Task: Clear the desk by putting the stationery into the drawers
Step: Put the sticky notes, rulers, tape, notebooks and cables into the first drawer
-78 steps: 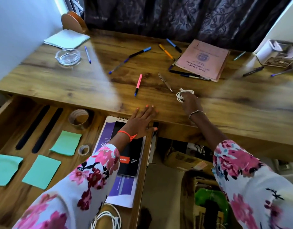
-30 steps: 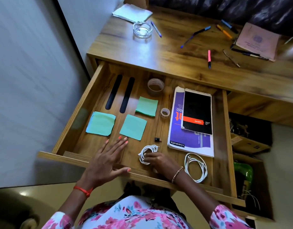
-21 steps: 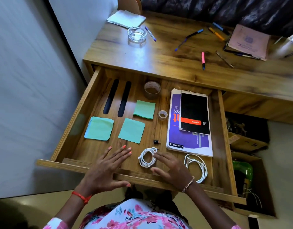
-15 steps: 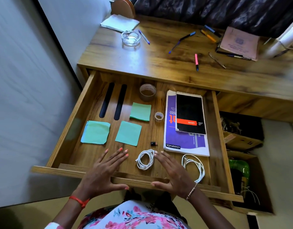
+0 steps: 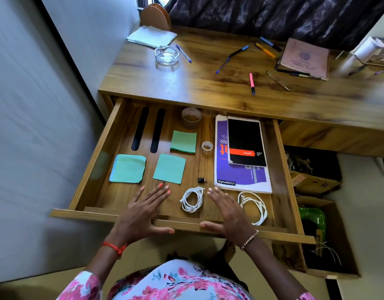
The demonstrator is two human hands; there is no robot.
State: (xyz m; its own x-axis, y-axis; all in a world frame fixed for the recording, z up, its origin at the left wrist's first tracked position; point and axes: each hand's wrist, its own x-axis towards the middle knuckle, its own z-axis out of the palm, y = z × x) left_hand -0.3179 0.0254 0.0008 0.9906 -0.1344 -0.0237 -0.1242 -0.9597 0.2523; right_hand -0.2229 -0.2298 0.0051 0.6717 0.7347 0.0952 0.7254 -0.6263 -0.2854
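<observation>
Wooden pull-out drawer stands open below the wooden desk. Taking the small coiled white cable near the drawer's front edge as reference: three green sticky-note pads lie behind it to the left, a black spiral pad on a purple notebook behind it to the right, a second white cable to its right. Left hand and right hand flank it, each grip spread flat, holding nothing. Pink highlighter lies on the desk.

Drawer: I see it pulled out.
My hands: left hand and right hand flat, white cable between.
</observation>
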